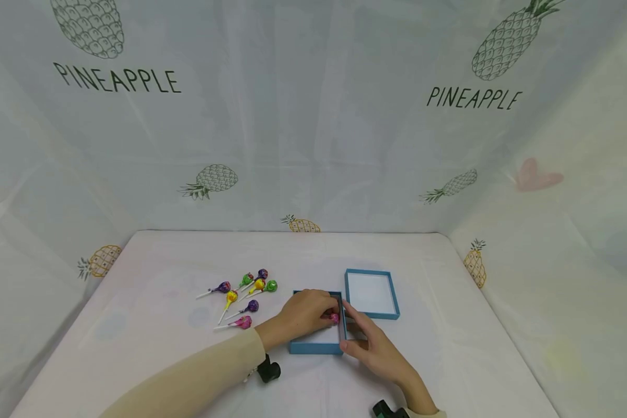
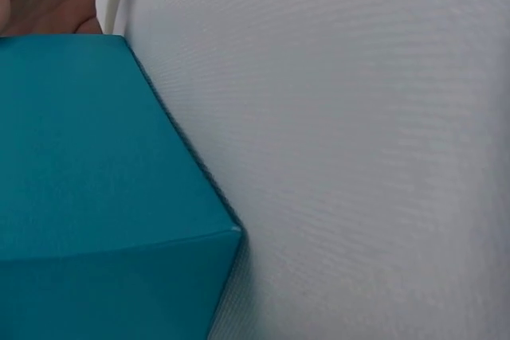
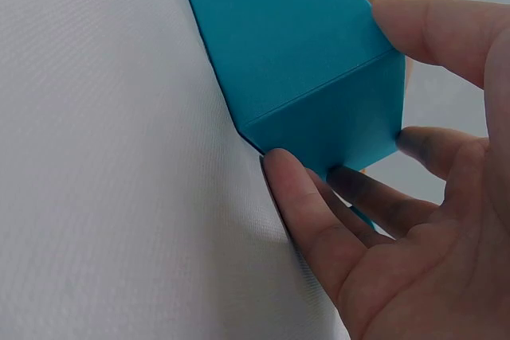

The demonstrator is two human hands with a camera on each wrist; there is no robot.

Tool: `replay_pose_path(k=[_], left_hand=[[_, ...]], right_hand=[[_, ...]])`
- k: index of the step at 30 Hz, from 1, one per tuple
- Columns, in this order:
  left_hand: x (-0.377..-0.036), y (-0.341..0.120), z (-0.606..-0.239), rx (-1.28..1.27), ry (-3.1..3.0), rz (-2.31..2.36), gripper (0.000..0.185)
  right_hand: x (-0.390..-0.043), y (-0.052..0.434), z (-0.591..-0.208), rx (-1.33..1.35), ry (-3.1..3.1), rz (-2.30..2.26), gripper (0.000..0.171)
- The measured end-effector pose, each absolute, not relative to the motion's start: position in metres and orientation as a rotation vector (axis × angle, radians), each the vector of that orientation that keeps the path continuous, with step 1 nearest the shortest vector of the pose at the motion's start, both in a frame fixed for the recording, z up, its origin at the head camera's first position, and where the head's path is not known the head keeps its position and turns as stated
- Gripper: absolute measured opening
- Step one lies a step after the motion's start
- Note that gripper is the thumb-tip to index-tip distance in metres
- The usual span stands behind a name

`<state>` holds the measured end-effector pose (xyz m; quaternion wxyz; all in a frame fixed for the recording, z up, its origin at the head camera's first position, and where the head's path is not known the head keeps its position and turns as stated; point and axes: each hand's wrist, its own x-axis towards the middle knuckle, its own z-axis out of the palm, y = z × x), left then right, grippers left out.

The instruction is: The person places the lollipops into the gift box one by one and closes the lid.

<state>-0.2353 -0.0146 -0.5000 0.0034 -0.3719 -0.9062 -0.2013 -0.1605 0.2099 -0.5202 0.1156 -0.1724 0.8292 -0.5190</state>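
Pink lollipop (image 1: 335, 317) over blue box (image 1: 316, 347)

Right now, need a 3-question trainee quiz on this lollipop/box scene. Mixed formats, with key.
1. True or false: the left hand pinches a pink lollipop over the nearer blue box.
2. How many lollipops lie loose on the tablecloth left of that box? A) four B) seven C) ten
3. Fill in: the right hand rests its fingers against the box's ____ side.

Key
1. True.
2. B, seven in the loose lollipops.
3. Right. The second blue tray sits untouched just behind.
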Motion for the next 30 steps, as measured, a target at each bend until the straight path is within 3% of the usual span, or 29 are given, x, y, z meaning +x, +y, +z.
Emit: replay_pose_path(k=[12,22,30], left_hand=[[-0.235,-0.031,-0.477,-1.174,-2.781,-0.639,0.023],[-0.258,-0.092,-0.443,-0.961,-2.76,-0.638,0.024],[-0.283,-0.137,-0.451,-0.746,-2.87,-0.822,0.03]], right_hand=[[-0.16,0.212,-0.52,-0.524,2.427,-1.53,0.078],[-0.16,0.207,-0.521,-0.479,2.469,-1.486,0.079],[-0.158,0.208,-0.52,-0.517,2.466,-1.49,0.078]])
